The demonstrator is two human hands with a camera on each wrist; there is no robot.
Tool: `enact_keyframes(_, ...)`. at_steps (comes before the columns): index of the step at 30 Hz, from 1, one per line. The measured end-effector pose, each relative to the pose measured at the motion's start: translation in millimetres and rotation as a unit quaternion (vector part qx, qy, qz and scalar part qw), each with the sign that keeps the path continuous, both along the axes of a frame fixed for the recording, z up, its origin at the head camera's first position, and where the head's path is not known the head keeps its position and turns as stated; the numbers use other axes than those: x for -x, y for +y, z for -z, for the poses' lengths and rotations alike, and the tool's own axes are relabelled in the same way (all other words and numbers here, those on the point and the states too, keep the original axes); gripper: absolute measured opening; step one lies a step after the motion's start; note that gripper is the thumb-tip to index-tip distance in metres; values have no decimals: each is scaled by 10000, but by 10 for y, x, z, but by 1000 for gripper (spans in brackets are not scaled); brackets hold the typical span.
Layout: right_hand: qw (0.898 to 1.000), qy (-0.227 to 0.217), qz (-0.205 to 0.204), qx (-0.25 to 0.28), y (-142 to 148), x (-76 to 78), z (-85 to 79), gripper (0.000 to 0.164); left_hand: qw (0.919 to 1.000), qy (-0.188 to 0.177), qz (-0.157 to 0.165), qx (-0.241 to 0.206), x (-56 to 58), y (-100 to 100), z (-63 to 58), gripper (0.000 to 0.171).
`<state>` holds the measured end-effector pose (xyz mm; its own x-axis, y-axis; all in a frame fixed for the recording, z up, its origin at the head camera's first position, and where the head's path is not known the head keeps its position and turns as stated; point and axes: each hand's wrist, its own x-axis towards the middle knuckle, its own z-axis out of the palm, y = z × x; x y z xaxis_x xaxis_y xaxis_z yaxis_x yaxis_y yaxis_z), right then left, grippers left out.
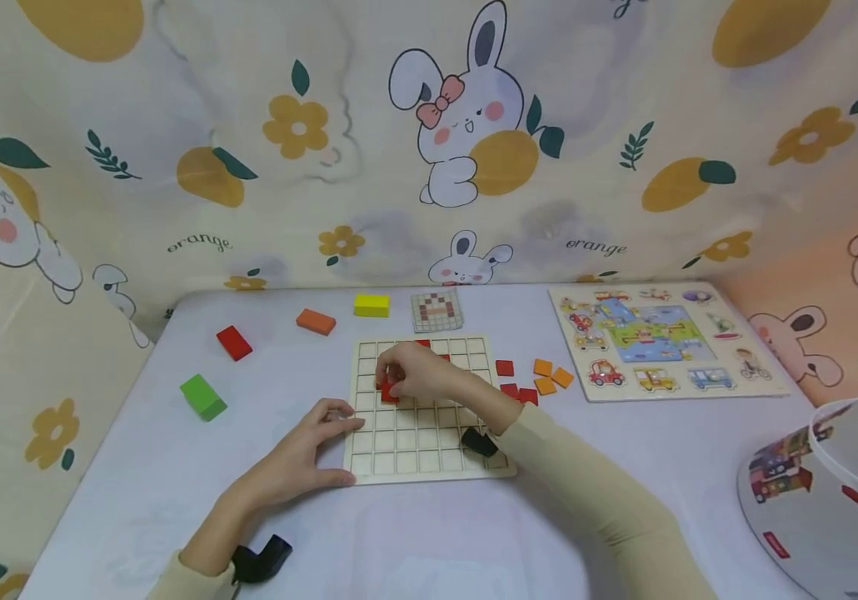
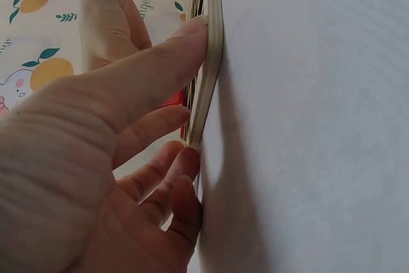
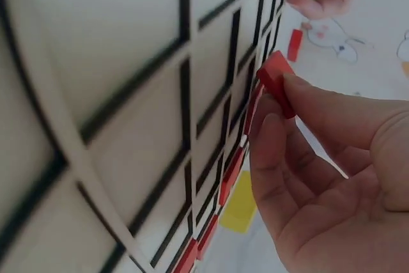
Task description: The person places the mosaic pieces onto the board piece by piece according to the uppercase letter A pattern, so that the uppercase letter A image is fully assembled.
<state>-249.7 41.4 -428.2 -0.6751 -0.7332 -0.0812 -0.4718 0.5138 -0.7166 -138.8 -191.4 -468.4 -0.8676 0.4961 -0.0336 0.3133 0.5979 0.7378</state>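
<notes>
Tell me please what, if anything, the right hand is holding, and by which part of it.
The right hand pinches a red tile by its lower part, as seen in the right wrist view; the upper end sticks out.

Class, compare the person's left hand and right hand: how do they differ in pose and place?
Grip: the right hand pinches a red tile; the left hand touches the edge of the grid board. Spread: the left hand's thumb and index finger are apart; the right hand's lie close, on the tile. Place: the right hand is over the board, the left hand at its left edge. Both are bare and reach from cream sleeves.
</notes>
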Motion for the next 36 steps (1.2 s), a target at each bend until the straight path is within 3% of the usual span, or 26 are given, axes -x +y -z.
enact_keyframes(7,9999,96,-63,-82,-100,-80,10,11,10000,-16,-67,-30,-11,-32,-11,69)
enact_keyframes(18,9913,960,139,-895,-169,-159,8,11,9999,-81,-107,-44,-18,-44,16,69)
enact_keyframes(24,9942,745,87,-765,-139,-151,-13,9,9999,-90,-130,-3,-17,-40,13,69)
enact_keyframes(29,9964,713,428,-182,162,-128,-98,4,9999,-108,-116,7,-15,-12,7,69)
enact_keyframes(36,9875,703,1369,342,1038,-59,-116,8,9998,-154,-149,12,-4,31,-9,71)
